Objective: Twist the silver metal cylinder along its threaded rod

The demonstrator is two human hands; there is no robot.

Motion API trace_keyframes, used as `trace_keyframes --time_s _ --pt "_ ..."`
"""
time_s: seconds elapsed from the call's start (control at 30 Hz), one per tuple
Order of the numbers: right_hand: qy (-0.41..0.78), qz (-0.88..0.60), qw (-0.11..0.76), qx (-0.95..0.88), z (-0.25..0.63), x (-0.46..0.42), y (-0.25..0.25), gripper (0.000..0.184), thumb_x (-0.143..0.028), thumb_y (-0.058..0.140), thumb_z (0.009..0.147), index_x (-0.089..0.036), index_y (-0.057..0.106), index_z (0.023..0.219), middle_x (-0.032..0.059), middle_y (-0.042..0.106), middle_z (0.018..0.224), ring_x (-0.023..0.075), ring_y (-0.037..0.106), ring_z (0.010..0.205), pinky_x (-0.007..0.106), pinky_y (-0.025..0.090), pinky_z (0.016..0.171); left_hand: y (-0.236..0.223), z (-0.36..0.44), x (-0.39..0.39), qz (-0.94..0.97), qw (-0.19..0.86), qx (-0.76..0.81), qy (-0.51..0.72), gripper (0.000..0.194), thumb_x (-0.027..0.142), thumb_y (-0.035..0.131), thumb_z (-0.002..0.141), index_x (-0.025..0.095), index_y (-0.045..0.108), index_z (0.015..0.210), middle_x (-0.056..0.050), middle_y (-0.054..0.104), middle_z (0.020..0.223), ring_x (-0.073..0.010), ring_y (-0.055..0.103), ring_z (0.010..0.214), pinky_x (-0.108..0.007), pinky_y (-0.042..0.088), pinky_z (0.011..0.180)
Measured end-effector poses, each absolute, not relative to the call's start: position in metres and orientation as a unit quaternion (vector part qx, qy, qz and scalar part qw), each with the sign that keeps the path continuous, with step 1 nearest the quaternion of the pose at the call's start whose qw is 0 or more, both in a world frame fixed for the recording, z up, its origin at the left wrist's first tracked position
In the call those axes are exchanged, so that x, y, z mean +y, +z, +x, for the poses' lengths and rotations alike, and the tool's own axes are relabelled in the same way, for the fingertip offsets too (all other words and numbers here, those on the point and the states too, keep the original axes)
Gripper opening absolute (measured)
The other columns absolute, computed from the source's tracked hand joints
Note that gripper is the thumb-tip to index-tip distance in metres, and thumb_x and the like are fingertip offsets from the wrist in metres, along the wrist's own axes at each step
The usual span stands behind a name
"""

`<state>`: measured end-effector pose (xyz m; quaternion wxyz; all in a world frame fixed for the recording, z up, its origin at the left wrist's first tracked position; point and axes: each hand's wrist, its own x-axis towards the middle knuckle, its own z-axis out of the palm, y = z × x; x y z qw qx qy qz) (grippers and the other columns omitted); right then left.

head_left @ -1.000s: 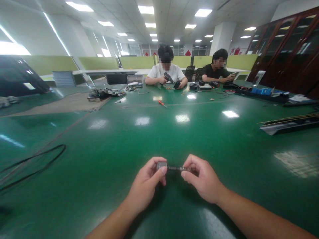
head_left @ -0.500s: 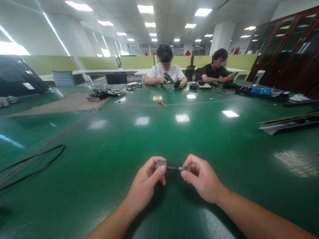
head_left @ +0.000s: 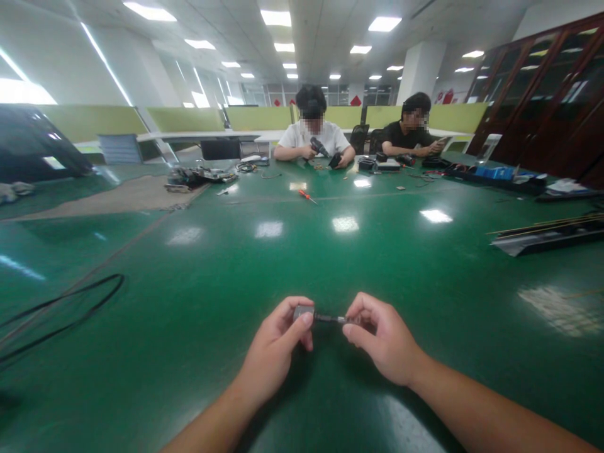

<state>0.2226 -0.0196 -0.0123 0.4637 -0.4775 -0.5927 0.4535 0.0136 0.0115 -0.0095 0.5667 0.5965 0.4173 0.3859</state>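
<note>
My left hand [head_left: 279, 340] is closed, its thumb and fingers pinching a small dark grey block [head_left: 304, 311] that looks like a cable adapter. A short black lead [head_left: 325, 318] runs from the block's right side to a small silvery end. That end sits in the pinch of my right hand [head_left: 384, 336], whose fingertips hide part of it. Whether the end is a plug or another piece joined to the lead, I cannot tell. Both hands hold the adapter level, over the near part of the green table [head_left: 226, 264].
A black cable [head_left: 101, 308] loops at the left. Farther off lie an orange screwdriver [head_left: 306, 195], a heap of electronic parts [head_left: 189, 177] and, on the right, a dark metal channel [head_left: 547, 236]. Across the table, one person [head_left: 314, 135] holds a power drill; another person [head_left: 410, 135] sits beside.
</note>
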Motion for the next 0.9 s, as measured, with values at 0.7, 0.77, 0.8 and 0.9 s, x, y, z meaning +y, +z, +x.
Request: trace_keyframes --time_s 0.7,0.77,0.8,0.9 --pt "0.449 -0.480 0.467 -0.592 0.2239 -0.0185 -0.0152 0.010 -0.022 0.063 0.082 -0.019 0.054 0.080 -0.0025 0.059 0.062 0.0142 0.054 0.056 0.026 0.039 0.054 -0.0095 0.0141 0.0122 0.592 0.569 0.417 0.390 0.028 0.040 0.058 0.093 0.018 0.055 0.110 0.004 0.059 0.065 -0.0150 0.055 0.061 -0.027 0.039 0.066" --pt "0.449 -0.482 0.469 -0.589 0.2245 -0.0187 -0.0160 0.010 -0.023 0.064 0.081 -0.019 0.055 0.080 -0.0024 0.059 0.062 0.0142 0.054 0.056 0.026 0.039 0.055 -0.0088 0.0149 0.0120 0.591 0.569 0.417 0.391 0.028 0.040 0.058 0.093 0.018 0.055 0.109 0.004 0.059 0.065 -0.0152 0.055 0.061 -0.027 0.039 0.066" --pt "0.451 -0.482 0.471 -0.585 0.2251 -0.0186 -0.0167 0.010 -0.023 0.064 0.081 -0.019 0.055 0.080 -0.0024 0.059 0.062 0.0141 0.054 0.056 0.026 0.039 0.054 -0.0083 0.0154 0.0119 0.590 0.569 0.419 0.391 0.029 0.040 0.058 0.093 0.017 0.054 0.110 0.004 0.059 0.065 -0.0153 0.055 0.061 -0.027 0.039 0.066" --pt "0.484 -0.463 0.493 -0.555 0.2277 -0.0169 -0.0191 0.012 -0.025 0.064 0.080 -0.019 0.055 0.078 -0.0022 0.060 0.060 0.0136 0.053 0.054 0.025 0.040 0.053 -0.0072 0.0161 0.0118 0.587 0.566 0.426 0.394 0.029 0.040 0.058 0.093 0.017 0.054 0.110 0.003 0.059 0.064 -0.0154 0.055 0.061 -0.027 0.039 0.066"
